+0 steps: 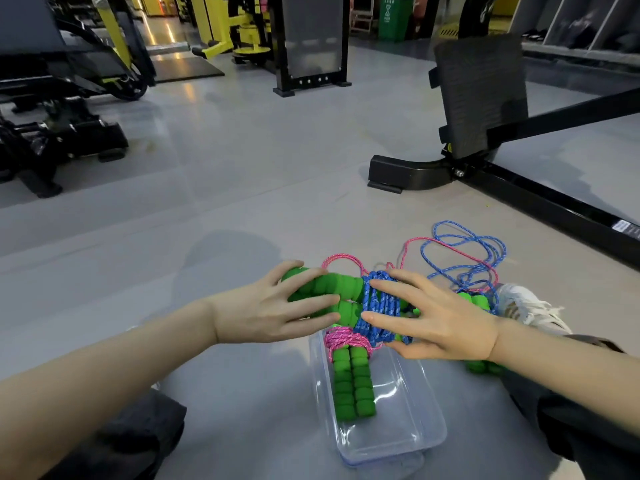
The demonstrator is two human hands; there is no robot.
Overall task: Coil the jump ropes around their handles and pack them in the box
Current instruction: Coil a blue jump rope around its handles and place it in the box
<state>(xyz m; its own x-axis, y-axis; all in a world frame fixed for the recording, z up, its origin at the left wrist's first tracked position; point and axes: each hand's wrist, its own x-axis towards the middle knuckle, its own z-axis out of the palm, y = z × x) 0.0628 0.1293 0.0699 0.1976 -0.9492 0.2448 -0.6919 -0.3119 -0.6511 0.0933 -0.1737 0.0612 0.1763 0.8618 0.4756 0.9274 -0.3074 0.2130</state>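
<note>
Green foam handles [325, 292], wound with blue rope [377, 306], are gripped at both ends by the left hand [273, 306] and right hand [436, 317] above the clear box [408, 424], seemingly for lowering beside a pink-wrapped rope [349, 372] inside.

— Where are the hands, taking the green handles [332, 289] as the mark?

— The left hand [273, 306] lies over their left end, palm down, fingers stretched rightward along the foam, thumb on the far side. Its bare forearm runs down to the lower left.

— And the other?

— The right hand [433, 317] is at their right end, palm down, fingers spread and pointing left, fingertips pressing on the wrapped middle, thumb low on the near side. Its forearm runs off to the lower right. The fingertips of both hands nearly meet.
</note>
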